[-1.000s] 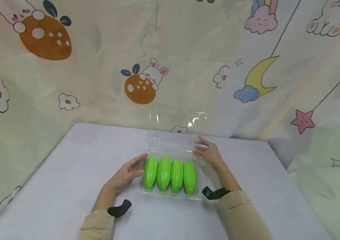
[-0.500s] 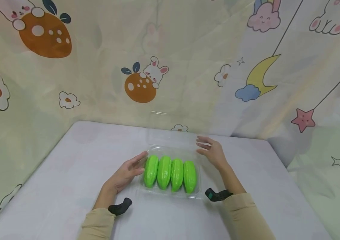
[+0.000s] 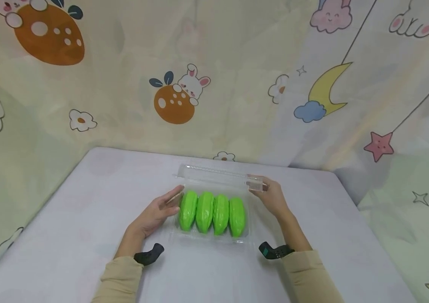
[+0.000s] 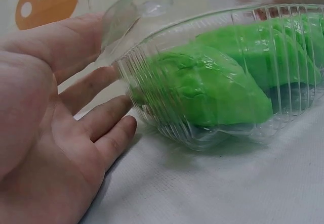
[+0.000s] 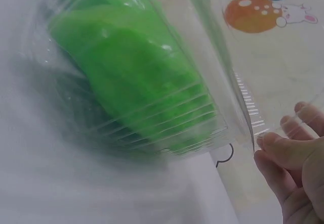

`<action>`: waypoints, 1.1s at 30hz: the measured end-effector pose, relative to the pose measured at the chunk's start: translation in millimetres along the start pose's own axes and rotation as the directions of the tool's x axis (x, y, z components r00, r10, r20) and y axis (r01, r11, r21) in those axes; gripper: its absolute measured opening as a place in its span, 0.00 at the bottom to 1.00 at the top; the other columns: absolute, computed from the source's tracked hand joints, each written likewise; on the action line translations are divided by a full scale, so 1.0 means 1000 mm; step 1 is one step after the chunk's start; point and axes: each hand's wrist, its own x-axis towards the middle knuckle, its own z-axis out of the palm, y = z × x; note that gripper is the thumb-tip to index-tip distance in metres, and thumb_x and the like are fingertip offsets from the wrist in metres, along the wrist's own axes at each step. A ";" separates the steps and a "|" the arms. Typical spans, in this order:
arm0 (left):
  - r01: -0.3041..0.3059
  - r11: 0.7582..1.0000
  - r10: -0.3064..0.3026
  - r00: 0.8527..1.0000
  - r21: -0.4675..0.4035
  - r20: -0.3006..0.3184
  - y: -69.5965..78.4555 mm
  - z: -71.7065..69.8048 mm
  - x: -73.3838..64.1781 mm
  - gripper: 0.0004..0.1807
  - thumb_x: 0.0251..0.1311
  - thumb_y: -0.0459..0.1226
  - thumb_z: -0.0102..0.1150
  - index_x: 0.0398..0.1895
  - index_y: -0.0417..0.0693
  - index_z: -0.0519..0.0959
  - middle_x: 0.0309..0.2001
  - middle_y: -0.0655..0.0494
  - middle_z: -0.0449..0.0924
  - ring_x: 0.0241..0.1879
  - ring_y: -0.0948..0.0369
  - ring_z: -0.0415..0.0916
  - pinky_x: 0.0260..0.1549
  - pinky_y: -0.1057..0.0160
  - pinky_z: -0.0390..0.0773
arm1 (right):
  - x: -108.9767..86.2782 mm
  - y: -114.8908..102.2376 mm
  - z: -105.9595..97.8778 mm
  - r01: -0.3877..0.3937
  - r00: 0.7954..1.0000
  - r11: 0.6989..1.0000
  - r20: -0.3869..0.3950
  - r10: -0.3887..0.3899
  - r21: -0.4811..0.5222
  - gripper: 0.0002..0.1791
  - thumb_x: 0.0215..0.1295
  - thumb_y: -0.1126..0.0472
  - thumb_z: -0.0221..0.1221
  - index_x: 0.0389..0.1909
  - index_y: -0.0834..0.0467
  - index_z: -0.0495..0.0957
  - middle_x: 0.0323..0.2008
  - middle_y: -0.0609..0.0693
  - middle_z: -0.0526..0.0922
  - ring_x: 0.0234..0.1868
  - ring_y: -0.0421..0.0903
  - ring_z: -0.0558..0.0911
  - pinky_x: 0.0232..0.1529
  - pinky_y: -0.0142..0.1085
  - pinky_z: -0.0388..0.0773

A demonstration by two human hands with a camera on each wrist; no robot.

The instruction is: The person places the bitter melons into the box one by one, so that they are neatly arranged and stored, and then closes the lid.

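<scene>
A clear plastic clamshell box (image 3: 241, 241) stands on the white table, holding several long, ridged, glossy green fruit-shaped pieces (image 3: 205, 212) side by side. Its hinged lid (image 3: 214, 173) is tilted up over the far side. My left hand (image 3: 155, 215) rests against the box's left wall; in the left wrist view its straight fingers (image 4: 112, 138) touch the ribbed side. At the lid's right end, my right hand (image 3: 273, 198) pinches the lid's edge between thumb and finger, as the right wrist view shows at the thumb (image 5: 283, 150).
The white tabletop (image 3: 97, 202) spreads around the box, its far edge close behind the lid. A printed cloth backdrop (image 3: 123, 84) with rabbits, flowers and a moon hangs behind the table. A black band (image 3: 276, 251) sits on the right wrist, another band (image 3: 150, 254) on the left.
The lid, which stood leaning back, has swung forward over the far part of the box. My right hand, loose beside it before, now holds its edge. My left hand has stayed at the box's side.
</scene>
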 end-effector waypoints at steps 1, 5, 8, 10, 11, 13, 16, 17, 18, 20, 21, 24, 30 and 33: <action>0.004 1.000 -0.004 1.000 -0.003 -0.004 0.001 0.000 0.000 0.38 0.63 0.33 0.55 0.74 0.53 0.52 0.76 0.59 0.46 0.76 0.52 0.40 0.72 0.46 0.37 | -0.001 0.001 0.001 0.001 1.000 1.000 0.000 -0.001 0.007 0.24 0.60 0.68 0.62 0.58 0.53 0.76 0.57 0.54 0.79 0.57 0.54 0.79 0.51 0.41 0.81; 0.015 1.000 -0.015 1.000 -0.011 -0.020 0.004 -0.001 0.000 0.39 0.64 0.33 0.55 0.75 0.51 0.50 0.76 0.57 0.43 0.75 0.52 0.41 0.73 0.47 0.38 | -0.005 0.001 0.004 0.051 0.998 0.998 0.024 -0.052 0.034 0.24 0.60 0.74 0.59 0.58 0.57 0.76 0.62 0.52 0.75 0.61 0.52 0.76 0.55 0.36 0.78; 0.008 1.000 -0.008 1.000 -0.005 -0.018 0.004 -0.002 0.001 0.39 0.65 0.33 0.53 0.76 0.51 0.47 0.77 0.56 0.40 0.75 0.49 0.41 0.73 0.46 0.37 | -0.009 -0.007 0.005 0.094 0.995 0.994 0.032 -0.096 0.047 0.23 0.58 0.78 0.57 0.56 0.65 0.76 0.62 0.54 0.75 0.62 0.52 0.75 0.57 0.31 0.75; 0.004 1.000 -0.004 1.000 -0.004 -0.016 0.004 -0.003 0.001 0.41 0.65 0.34 0.54 0.76 0.56 0.44 0.77 0.55 0.39 0.75 0.48 0.41 0.72 0.45 0.37 | -0.013 -0.015 0.004 0.111 0.993 0.993 0.034 -0.112 0.046 0.22 0.58 0.79 0.57 0.55 0.67 0.76 0.62 0.56 0.75 0.62 0.53 0.74 0.57 0.31 0.74; -0.003 1.000 0.003 1.000 -0.006 -0.011 0.003 -0.003 0.001 0.42 0.65 0.35 0.54 0.76 0.58 0.42 0.77 0.53 0.39 0.75 0.47 0.39 0.72 0.44 0.37 | -0.015 -0.019 0.004 0.114 0.993 0.992 0.037 -0.115 0.047 0.22 0.58 0.79 0.56 0.55 0.68 0.75 0.62 0.56 0.74 0.63 0.53 0.74 0.57 0.32 0.74; -0.015 1.000 0.015 1.000 -0.011 -0.001 0.002 -0.004 0.000 0.44 0.65 0.37 0.54 0.76 0.64 0.39 0.77 0.51 0.38 0.75 0.46 0.36 0.71 0.42 0.36 | -0.019 -0.025 0.003 0.109 0.993 0.993 0.049 -0.111 0.046 0.22 0.59 0.79 0.56 0.56 0.68 0.75 0.62 0.57 0.74 0.64 0.54 0.72 0.58 0.33 0.74; -0.017 0.999 0.017 1.000 -0.029 0.012 0.000 -0.005 0.001 0.43 0.66 0.37 0.52 0.75 0.70 0.40 0.77 0.53 0.38 0.76 0.47 0.34 0.70 0.39 0.33 | -0.022 -0.027 0.002 0.102 0.992 0.994 0.067 -0.104 0.035 0.23 0.60 0.78 0.55 0.57 0.68 0.73 0.63 0.56 0.72 0.66 0.54 0.70 0.58 0.34 0.73; -0.017 0.999 0.018 1.000 -0.029 0.011 -0.001 -0.005 0.001 0.41 0.67 0.36 0.50 0.75 0.70 0.41 0.77 0.53 0.37 0.76 0.47 0.34 0.70 0.39 0.32 | -0.021 -0.024 0.002 0.105 0.991 0.994 0.075 -0.107 0.025 0.23 0.60 0.78 0.55 0.58 0.68 0.73 0.64 0.56 0.72 0.66 0.55 0.69 0.59 0.35 0.73; -0.010 1.000 0.010 1.000 -0.026 0.005 -0.001 -0.005 0.001 0.40 0.67 0.36 0.49 0.75 0.70 0.43 0.77 0.55 0.38 0.76 0.48 0.34 0.71 0.40 0.32 | -0.021 -0.020 0.002 0.113 0.990 0.994 0.079 -0.113 0.015 0.23 0.61 0.77 0.55 0.59 0.68 0.72 0.64 0.56 0.71 0.67 0.55 0.69 0.59 0.35 0.73; 0.021 1.000 -0.021 1.000 -0.023 -0.020 -0.001 -0.004 0.002 0.35 0.69 0.36 0.46 0.74 0.72 0.48 0.77 0.61 0.39 0.76 0.53 0.35 0.72 0.43 0.33 | -0.020 -0.013 0.003 0.138 0.987 0.990 0.082 -0.135 -0.032 0.23 0.62 0.76 0.55 0.60 0.66 0.72 0.65 0.55 0.71 0.67 0.55 0.68 0.60 0.38 0.72; 0.032 0.999 -0.033 0.999 -0.030 -0.028 -0.001 -0.004 0.003 0.34 0.70 0.37 0.44 0.74 0.71 0.49 0.77 0.63 0.39 0.76 0.55 0.35 0.72 0.44 0.34 | -0.019 -0.010 0.004 0.148 0.986 0.987 0.083 -0.143 -0.059 0.23 0.62 0.75 0.55 0.60 0.64 0.72 0.66 0.53 0.70 0.68 0.54 0.68 0.61 0.40 0.72; 0.048 0.995 -0.051 0.998 -0.087 -0.033 0.002 -0.002 0.003 0.29 0.72 0.40 0.39 0.74 0.68 0.51 0.76 0.67 0.40 0.76 0.59 0.33 0.73 0.48 0.34 | -0.019 -0.005 0.005 0.174 0.982 0.979 0.095 -0.164 -0.104 0.23 0.64 0.72 0.55 0.61 0.61 0.72 0.67 0.51 0.69 0.69 0.53 0.66 0.64 0.44 0.69; 0.002 0.988 0.001 1.000 -0.154 0.020 0.003 -0.002 0.001 0.32 0.69 0.35 0.37 0.76 0.59 0.47 0.77 0.64 0.37 0.76 0.56 0.30 0.73 0.48 0.30 | -0.025 -0.008 0.000 0.139 0.970 0.990 0.201 -0.134 -0.008 0.27 0.65 0.72 0.53 0.66 0.61 0.66 0.71 0.49 0.61 0.72 0.52 0.60 0.63 0.42 0.68; -0.029 0.994 0.034 0.998 -0.110 0.044 0.001 -0.003 0.002 0.37 0.65 0.28 0.39 0.76 0.55 0.45 0.77 0.62 0.35 0.76 0.53 0.30 0.72 0.46 0.29 | -0.029 -0.010 -0.007 0.146 0.942 0.989 0.303 -0.146 0.022 0.31 0.66 0.73 0.51 0.70 0.62 0.58 0.75 0.49 0.52 0.74 0.53 0.54 0.66 0.42 0.64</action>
